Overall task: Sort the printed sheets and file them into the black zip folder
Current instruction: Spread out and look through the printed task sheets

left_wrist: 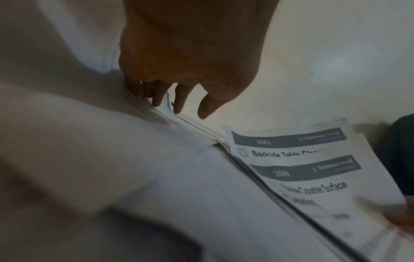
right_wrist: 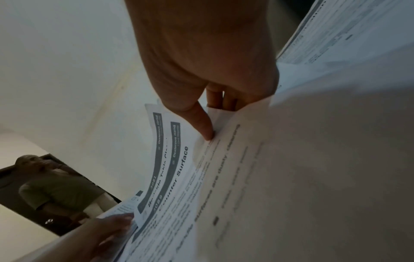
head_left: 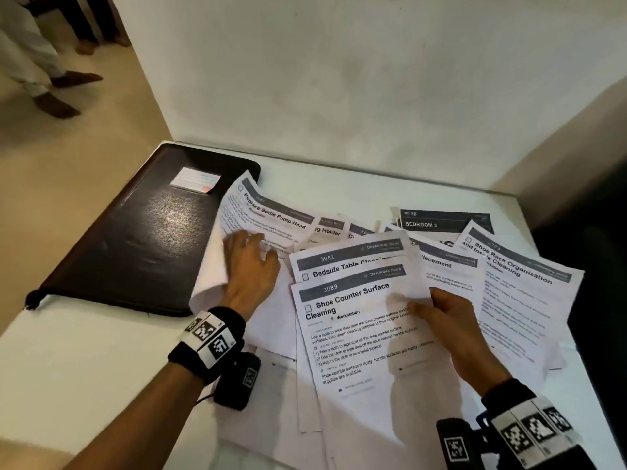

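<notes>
Loose white printed sheets (head_left: 373, 300) are spread across the frame's centre and right; two are pinched by the right hand (head_left: 451, 327); others are pressed under the flat-fingered left hand (head_left: 251, 266); the glossy black zip folder (head_left: 135, 239), upper left, lies closed, so nothing appears filed yet.

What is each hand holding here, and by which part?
Right hand pinches the white printed "Shoe Counter Surface Cleaning" sheet at its right edge. Left hand holds nothing, pressing flat on loose sheets.

Perhaps home: barefoot people (head_left: 57, 105) nearby.
</notes>
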